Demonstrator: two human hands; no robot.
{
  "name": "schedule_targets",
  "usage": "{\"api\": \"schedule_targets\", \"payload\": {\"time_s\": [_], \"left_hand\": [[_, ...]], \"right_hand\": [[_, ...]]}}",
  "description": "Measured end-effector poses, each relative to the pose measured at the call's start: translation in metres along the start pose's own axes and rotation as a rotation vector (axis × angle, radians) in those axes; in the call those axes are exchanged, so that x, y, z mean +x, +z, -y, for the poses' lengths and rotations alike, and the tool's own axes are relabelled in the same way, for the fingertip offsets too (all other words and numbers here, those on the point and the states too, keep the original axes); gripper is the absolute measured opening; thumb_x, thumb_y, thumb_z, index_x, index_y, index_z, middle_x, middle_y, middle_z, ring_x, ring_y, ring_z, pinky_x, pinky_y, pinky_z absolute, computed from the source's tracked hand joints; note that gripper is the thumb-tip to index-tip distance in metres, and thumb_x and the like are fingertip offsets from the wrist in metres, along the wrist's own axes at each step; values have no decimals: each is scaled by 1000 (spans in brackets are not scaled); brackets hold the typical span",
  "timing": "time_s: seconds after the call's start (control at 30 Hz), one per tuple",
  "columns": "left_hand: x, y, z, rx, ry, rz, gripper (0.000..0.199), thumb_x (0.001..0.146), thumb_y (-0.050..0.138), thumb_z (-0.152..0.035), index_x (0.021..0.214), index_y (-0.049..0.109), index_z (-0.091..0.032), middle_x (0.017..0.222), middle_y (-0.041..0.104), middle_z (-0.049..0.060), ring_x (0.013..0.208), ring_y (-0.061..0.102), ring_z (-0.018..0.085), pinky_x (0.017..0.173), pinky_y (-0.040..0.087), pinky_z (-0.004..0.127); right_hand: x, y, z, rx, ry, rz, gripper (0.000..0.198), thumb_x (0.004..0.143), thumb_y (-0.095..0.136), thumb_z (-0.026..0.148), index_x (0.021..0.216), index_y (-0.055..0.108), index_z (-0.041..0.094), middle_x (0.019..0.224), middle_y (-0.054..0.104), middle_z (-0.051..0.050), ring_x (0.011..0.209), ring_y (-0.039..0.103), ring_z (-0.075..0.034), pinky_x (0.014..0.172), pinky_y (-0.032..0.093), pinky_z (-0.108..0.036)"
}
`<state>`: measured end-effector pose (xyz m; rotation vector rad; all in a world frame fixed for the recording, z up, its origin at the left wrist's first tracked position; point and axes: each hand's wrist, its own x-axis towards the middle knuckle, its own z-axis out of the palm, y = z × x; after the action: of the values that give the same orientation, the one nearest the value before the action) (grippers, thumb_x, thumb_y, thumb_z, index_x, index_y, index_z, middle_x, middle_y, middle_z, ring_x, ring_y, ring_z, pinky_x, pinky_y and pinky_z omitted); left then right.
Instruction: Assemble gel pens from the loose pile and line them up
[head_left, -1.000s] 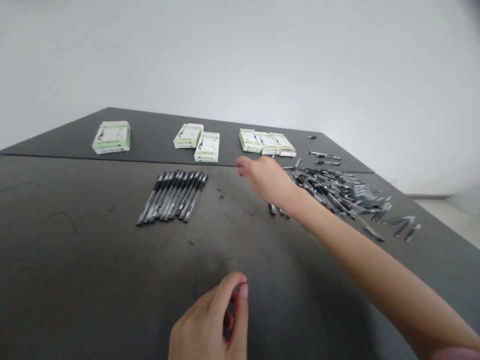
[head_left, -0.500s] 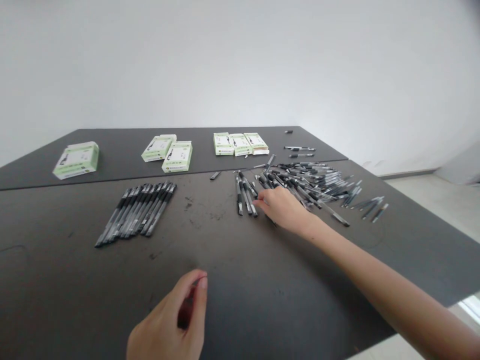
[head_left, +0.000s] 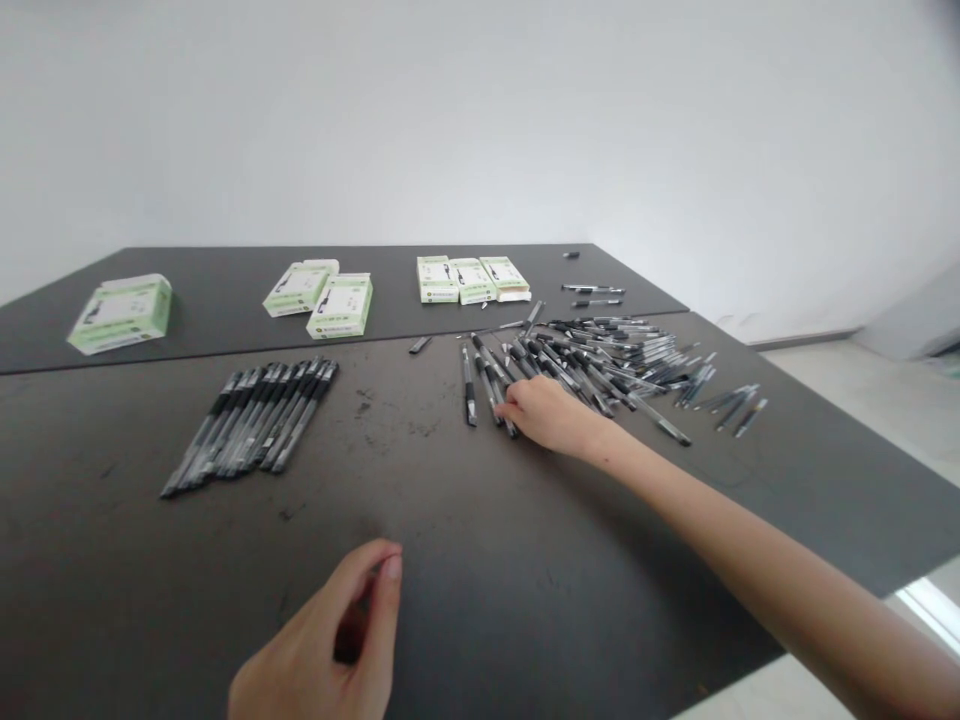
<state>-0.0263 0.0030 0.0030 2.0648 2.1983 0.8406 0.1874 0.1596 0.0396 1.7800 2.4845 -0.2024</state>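
Bends the right hand [head_left: 546, 412] low over the table [head_left: 465, 590], curling its fingers [head_left: 513, 397] narrowly at the near ends of a few loose pens [head_left: 469, 390]. Cannot tell whether pinching one or only touching, with the tips partly hidden by the knuckles. Has these pens right beside the fingertips, fanning out from 10 to 12 o'clock. Meets the pile [head_left: 592, 368] just beyond, at 2 o'clock from the same fingers, tangled and partly covered by the hand. Farther out at 3 o'clock, shows some short pieces [head_left: 750, 418] lying apart from the pile.

Holds the left hand [head_left: 315, 645] well apart, between 7 and 8 o'clock, bringing thumb and forefinger nearly tip to tip in a narrow loop.

At 9 o'clock, shows a row [head_left: 251, 425] of pens laid close together, slanting toward 1 o'clock. At 10 to 11, nearer, includes a small dark piece [head_left: 420, 345]. Beyond the table's seam, carries boxes [head_left: 340, 306]: one past 9 o'clock, two at 10, three side by side toward 11 and 12.
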Motion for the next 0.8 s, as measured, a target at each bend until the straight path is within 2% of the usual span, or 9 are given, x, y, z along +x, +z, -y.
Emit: {"api": "schedule_targets", "payload": {"time_s": [0.17,0.3,0.53,0.67,0.73,0.8], "left_hand": [[0,-1,7,-20,49,3,15,81,49,-41,84,61,-33,55,66,-12,43,61,8,39,41,14],[0,-3,6,-42,47,24,17,81,48,-42,83,62,-32,55,66,-11,43,62,8,40,42,14],[3,-7,1,-88,-40,64,21,80,47,-46,81,63,-32,60,69,-10,52,66,11,46,47,16],[7,-9,-4,-204,-182,90,33,80,44,-55,88,64,-31,76,73,-6,65,69,14,59,52,21],[12,-9,-12,-337,-228,115,39,81,40,-58,99,62,-30,91,72,-3,76,69,15,69,54,25],[18,-7,-24,-506,-230,163,45,82,38,-59,108,59,-28,102,70,0,85,68,16,72,55,27]], "right_hand": [[-9,-1,-3,-22,29,9,27,88,47,32,89,65,12,88,68,-15,92,64,-25,74,45,-30],[-15,-2,1,-43,37,-2,29,87,47,33,90,65,11,91,67,-17,92,63,-28,74,45,-34],[-24,-5,6,-33,47,-61,25,86,41,22,82,63,12,85,68,-15,84,65,-25,67,43,-29],[-53,-10,15,38,83,-171,24,90,37,25,85,58,16,73,67,-8,70,64,-19,59,39,-25],[-76,-10,26,165,81,-229,20,90,40,28,84,56,18,61,63,-2,56,61,-15,53,36,-23],[-99,-7,40,309,50,-237,17,90,42,29,83,54,19,52,58,2,45,55,-12,46,32,-21]]}}
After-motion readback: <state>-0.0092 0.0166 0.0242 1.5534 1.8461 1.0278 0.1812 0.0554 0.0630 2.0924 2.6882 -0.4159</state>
